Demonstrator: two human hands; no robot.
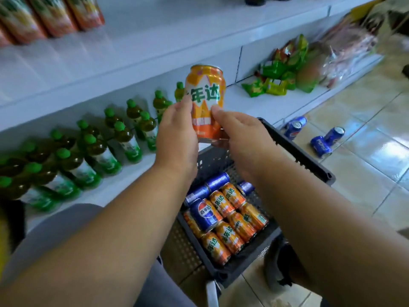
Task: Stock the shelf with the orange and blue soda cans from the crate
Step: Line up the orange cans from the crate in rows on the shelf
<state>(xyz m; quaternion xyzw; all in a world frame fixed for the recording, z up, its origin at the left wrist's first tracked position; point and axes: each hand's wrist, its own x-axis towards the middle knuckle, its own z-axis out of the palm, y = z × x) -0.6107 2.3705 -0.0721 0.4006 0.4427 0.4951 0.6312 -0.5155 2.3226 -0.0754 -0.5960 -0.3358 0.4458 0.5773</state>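
Observation:
An orange soda can [204,100] stands upright in the air in front of the lower white shelf [234,96]. My left hand [177,131] grips its left side and my right hand [241,138] grips its lower right side. Below them sits a dark grey plastic crate [296,149] on the floor. Several orange cans [230,238] and a few blue cans [204,214] lie on their sides in it. My forearms hide part of the crate's inside.
Green-capped tea bottles [95,151] fill the lower shelf's left part. Green snack bags [278,72] lie further right on it. Three blue cans [321,146] lie on the tiled floor right of the crate. Juice bottles [53,14] stand on the upper shelf.

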